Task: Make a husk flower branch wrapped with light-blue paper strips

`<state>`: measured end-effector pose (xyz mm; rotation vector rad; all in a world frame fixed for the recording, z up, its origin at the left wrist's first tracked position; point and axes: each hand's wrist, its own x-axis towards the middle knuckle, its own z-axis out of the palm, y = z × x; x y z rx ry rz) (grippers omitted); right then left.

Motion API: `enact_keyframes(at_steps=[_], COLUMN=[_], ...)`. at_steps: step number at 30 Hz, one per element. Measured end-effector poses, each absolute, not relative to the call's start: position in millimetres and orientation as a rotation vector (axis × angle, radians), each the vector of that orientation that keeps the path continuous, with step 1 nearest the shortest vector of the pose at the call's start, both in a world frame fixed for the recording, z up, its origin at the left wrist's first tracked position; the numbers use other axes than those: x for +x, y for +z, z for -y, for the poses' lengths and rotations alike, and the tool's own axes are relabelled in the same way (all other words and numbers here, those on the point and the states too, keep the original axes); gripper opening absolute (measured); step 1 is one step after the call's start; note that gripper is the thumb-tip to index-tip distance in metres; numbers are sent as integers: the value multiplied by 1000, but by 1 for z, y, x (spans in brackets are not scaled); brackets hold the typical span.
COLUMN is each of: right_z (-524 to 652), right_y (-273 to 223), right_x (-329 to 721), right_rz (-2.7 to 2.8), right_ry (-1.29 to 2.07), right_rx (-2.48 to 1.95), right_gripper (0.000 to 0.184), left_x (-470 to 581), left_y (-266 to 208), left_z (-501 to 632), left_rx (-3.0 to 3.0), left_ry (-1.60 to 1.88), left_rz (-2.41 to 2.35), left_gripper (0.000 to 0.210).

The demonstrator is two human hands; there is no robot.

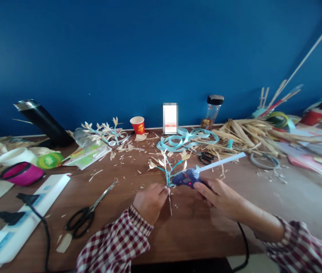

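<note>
Sprig (168, 176) between front and back edges of the desk (189, 237), pinched in my left hand (150, 200); my right hand (217, 196) grips a glue gun (187, 178) beside it; leaves (153, 165) attached, gluing seems unfinished

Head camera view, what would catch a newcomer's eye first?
Probably the dark blue glue gun in the right hand, aimed at the leafy spray that the left hand holds. Behind them lies looped light-blue ribbon, with a red paper cup to its left, near the blue wall.

Left hand (151, 201) pinching flower sprig (167, 175); right hand (219, 195) gripping glue gun (186, 178).
</note>
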<state>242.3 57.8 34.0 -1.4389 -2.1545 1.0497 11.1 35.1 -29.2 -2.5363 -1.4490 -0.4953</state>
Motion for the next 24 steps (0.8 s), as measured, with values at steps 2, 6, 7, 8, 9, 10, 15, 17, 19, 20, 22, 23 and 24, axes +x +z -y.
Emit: enact_keyframes(at_steps=[2,6,7,8,9,10,15,17,19,20,22,23,24], right_z=[-59,-59,-59,-59,-58,-57,-49,-45,-40,-39,-35,-33,-31], right_y=[33,32,33,33,34,34,29,27,28,29,32,34,34], right_x=[243,244,245,245,246,247,247,249,255,260,272,279,287], right_rz=[2145,2140,2148,2153,2154,2150,2174,2160,2125,2115,2132,2146,2161], right_ry=[1056,1034,1035,1041,1052,1067,971,815,751,765,810,793,737], right_rx=[-1444,-1441,-1432,-1423,-1418,-1418,-1375,-1360,-1394,-1411,-1408,-1400,-1402], right_gripper=[37,36,36,36,36,38,34,29,30,31,33,34,34], left_x=[11,12,12,12,12,12,12,12,11,11,10,9,9], left_y=[-30,-30,-30,-30,-29,-28,-27,-28,-29,-30,-30,-30,-31], left_z=[-35,-36,-36,-36,-35,-35,-36,-37,-37,-37,-37,-37,-37], left_rx=[-2543,-2552,-2548,-2546,-2549,-2554,-2541,-2541,-2574,-2587,-2603,-2598,-2589], left_ry=[-502,-503,-501,-498,-492,-485,-431,-432,-443,-454,-481,-497,-507], left_rz=[1443,1439,1440,1442,1443,1443,1469,1486,1480,1478,1463,1455,1447], left_gripper=[13,12,12,12,12,12,12,13,13,12,11,11,12])
